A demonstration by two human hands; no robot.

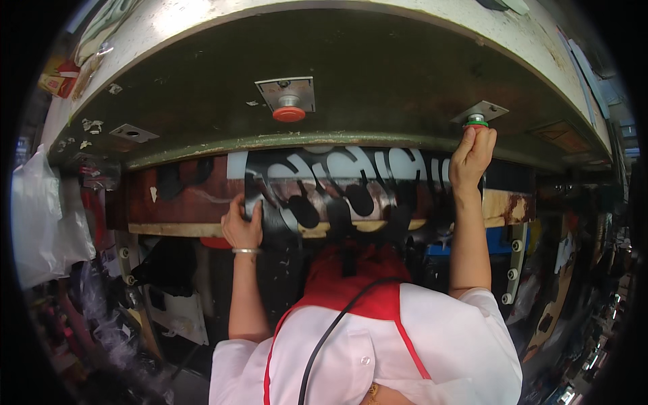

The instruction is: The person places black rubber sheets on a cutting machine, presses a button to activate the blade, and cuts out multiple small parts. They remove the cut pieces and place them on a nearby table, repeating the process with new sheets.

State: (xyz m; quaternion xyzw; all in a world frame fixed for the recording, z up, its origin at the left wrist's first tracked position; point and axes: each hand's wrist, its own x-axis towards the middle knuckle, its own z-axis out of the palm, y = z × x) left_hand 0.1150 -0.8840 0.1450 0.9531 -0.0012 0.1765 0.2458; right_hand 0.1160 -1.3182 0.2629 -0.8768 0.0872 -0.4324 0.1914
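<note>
My left hand (243,226) is at the left edge of a black sheet (272,223) with curved shapes cut out of it, its thumb and fingers closed at that edge. The sheet lies over a reddish-brown board (175,192) with a pale front edge, and its lower end hangs over toward me. My right hand (472,160) is raised to the machine's dark green panel (378,74). Its fingers close round a push button with a green ring (476,124), covering most of it. White patches show through the openings in the sheet's far part.
A red mushroom button (289,113) sticks out of the panel's middle, and a small metal plate (133,133) is set at its left. Clear plastic bags (47,223) hang at the far left. Metal rails with rollers (514,270) stand below the board at right.
</note>
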